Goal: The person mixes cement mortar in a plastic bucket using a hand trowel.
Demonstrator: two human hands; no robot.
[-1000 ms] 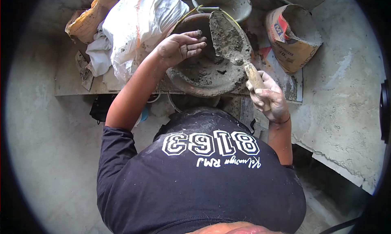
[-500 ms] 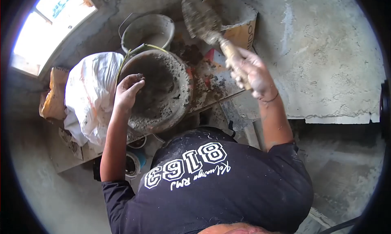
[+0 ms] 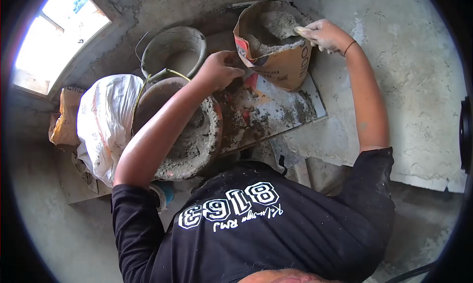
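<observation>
The trowel (image 3: 283, 26) had moved into the mouth of the paper bag (image 3: 283, 68), the right hand (image 3: 327, 35) in closed grip on its handle; the left hand (image 3: 219, 72), half-curled, had shifted beside the bag, any hold indeterminable.

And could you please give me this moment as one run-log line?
right hand: grip on trowel, blade inside paper sack | left hand: near sack | tub: grey mix inside

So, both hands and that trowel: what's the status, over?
Right hand gripping trowel, its blade inside paper bag. Left hand beside the bag, contact unclear. Left forearm crosses over mortar basin, partly hiding it.
</observation>
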